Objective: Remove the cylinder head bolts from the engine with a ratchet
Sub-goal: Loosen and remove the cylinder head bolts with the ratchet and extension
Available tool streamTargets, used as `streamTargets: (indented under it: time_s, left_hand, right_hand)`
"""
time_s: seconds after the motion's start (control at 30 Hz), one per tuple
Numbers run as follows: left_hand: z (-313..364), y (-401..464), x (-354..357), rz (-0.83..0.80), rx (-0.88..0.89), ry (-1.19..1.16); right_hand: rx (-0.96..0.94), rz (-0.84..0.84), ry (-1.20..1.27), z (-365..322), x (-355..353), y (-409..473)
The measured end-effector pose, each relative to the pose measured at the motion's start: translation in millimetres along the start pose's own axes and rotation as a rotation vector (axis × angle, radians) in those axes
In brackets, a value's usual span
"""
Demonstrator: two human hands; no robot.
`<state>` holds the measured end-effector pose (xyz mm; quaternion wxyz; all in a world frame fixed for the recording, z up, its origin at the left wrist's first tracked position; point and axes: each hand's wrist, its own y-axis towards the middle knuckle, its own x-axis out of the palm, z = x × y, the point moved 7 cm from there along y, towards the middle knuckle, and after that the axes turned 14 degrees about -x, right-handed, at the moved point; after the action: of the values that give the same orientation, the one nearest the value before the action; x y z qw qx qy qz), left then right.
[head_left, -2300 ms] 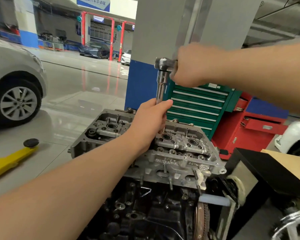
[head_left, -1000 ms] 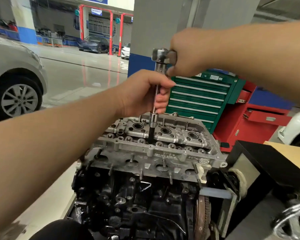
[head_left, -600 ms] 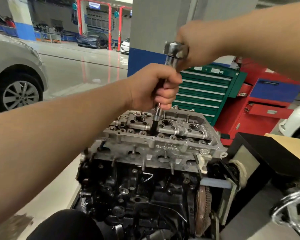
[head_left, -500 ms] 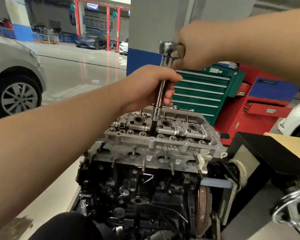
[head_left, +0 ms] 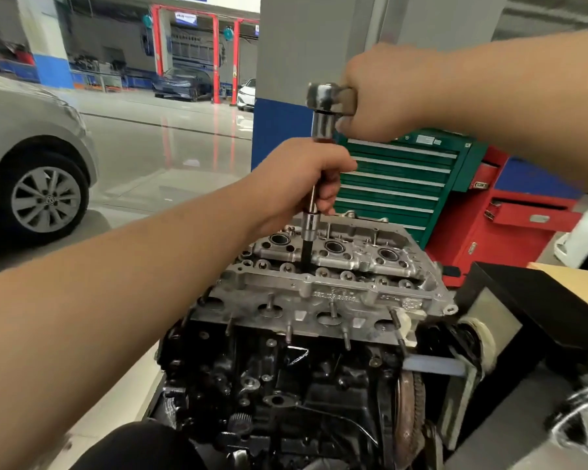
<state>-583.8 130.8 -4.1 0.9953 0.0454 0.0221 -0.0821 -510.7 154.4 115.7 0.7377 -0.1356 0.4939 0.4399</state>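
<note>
Aluminium cylinder head (head_left: pixel 323 283) sits atop the dark engine block (head_left: pixel 286 385), and my ratchet (head_left: pixel 326 96) stands over it on a long extension (head_left: pixel 309 228) dropped into a bolt well near the head's middle. My left hand (head_left: pixel 302 181) has its grip wrapped round the extension; my right hand (head_left: pixel 384 93) has its grip closed on the handle. I judge this bolt is being loosened; next comes a level swing, keeping the socket square. Green tool chest (head_left: pixel 398 184) stands behind.
</note>
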Motion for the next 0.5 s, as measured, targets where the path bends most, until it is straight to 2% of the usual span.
streamTargets:
  time_s: [0.1, 0.17, 0.2, 0.23, 0.3, 0.37, 0.43, 0.5]
  left_hand:
    - [-14.2, -3.2, -1.6, 0.232, 0.028, -0.067]
    - [-15.1, -6.8, 1.1, 0.382, 0.086, -0.047]
    - [-13.2, -6.1, 1.7, 0.368, 0.092, -0.068]
    - [-11.9, -2.8, 4.1, 0.274, 0.059, -0.110]
    - [-8.1, 1.5, 14.6, -0.035, -0.027, -0.165]
    - [-3.3, -1.3, 20.5, -0.190, -0.040, -0.123]
    - [-6.5, 0.3, 11.2, -0.113, -0.030, -0.106]
    - [-9.5, -1.8, -2.3, 0.104, 0.027, -0.084]
  right_hand:
    - [0.135, -0.117, -0.105, 6.1, 2.5, -4.3]
    - [0.127, -0.075, -0.182, 1.3, -1.6, -2.3]
    - [0.102, -0.033, -0.201, 0.4, -2.6, -1.1]
    - [0.067, 0.006, -0.172, 1.8, -2.0, 0.8]
    - [-0.038, 0.060, 0.003, 1.6, 2.1, 1.0]
    - [-0.116, 0.087, 0.074, -3.6, 5.3, 2.2]
    - [-0.091, 0.114, 0.039, -4.4, 3.0, 6.5]
    - [0.022, 0.086, -0.066, -1.0, 0.1, 6.7]
